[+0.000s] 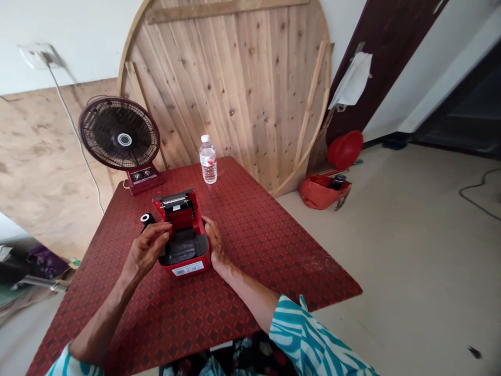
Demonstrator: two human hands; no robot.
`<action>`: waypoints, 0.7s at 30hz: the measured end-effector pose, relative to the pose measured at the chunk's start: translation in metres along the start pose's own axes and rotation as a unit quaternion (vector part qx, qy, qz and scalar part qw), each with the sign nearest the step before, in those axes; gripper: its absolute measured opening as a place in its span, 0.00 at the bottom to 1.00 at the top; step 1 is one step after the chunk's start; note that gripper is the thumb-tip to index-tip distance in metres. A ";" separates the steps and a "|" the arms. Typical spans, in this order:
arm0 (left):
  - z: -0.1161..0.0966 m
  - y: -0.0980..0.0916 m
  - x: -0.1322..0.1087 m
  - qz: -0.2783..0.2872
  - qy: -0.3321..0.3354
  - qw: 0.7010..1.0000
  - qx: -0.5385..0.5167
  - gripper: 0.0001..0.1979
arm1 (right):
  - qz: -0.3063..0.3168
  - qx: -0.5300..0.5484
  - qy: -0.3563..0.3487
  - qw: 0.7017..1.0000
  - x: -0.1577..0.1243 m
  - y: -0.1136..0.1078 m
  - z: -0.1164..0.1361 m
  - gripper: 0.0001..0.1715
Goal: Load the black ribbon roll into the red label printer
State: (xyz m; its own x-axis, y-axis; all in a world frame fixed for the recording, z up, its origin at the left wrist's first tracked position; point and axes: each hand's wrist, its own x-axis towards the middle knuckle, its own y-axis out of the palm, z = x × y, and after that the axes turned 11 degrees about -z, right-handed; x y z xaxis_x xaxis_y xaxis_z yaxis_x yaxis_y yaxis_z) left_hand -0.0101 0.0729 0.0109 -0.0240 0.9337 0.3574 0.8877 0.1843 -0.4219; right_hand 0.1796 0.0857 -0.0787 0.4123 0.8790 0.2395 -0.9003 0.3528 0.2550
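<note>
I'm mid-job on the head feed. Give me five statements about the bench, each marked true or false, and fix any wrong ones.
1. The lid of the red, boxy plastic device is raised. True.
2. The right hand is against the device's left side. False: the right hand is against its right side.
3. A black roll with a white core is outside the device, just beyond the left hand. True.
4. The clear plastic bottle is lying on its side. False: the bottle stands upright.
5. A dark-red fan with a round wire guard stands on the red patterned table. True.
</note>
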 end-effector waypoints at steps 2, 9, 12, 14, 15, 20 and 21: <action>-0.008 0.003 0.015 0.068 0.088 0.989 0.093 0.15 | 0.004 0.001 -0.004 1.000 -0.002 -0.001 0.001 0.30; -0.020 0.011 0.042 0.205 0.180 0.932 0.240 0.17 | 0.028 -0.020 -0.005 0.999 -0.003 -0.007 0.003 0.25; -0.026 0.012 0.042 0.234 0.183 0.913 0.282 0.19 | 0.033 -0.015 -0.001 0.999 -0.005 -0.009 0.004 0.24; -0.030 0.014 0.040 0.234 0.186 0.902 0.310 0.19 | 0.040 -0.018 0.004 0.999 -0.006 -0.012 0.006 0.24; -0.031 0.015 0.038 0.229 0.183 0.900 0.323 0.19 | 0.045 -0.021 0.007 0.999 -0.006 -0.013 0.008 0.24; -0.031 0.016 0.028 0.197 0.141 0.914 0.327 0.18 | 0.085 -0.034 0.019 0.996 -0.005 -0.017 0.013 0.25; -0.029 0.016 0.027 0.191 0.136 0.918 0.321 0.17 | 0.091 -0.036 0.024 0.995 -0.005 -0.017 0.014 0.25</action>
State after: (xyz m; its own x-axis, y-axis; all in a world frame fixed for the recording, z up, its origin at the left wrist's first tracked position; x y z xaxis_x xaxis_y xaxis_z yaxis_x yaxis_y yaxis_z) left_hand 0.0165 0.0922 0.0385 0.4257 0.8725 0.2397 0.3515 0.0846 -0.9324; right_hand 0.1953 0.0706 -0.0711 0.2367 0.9437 0.2309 -0.9677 0.2077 0.1432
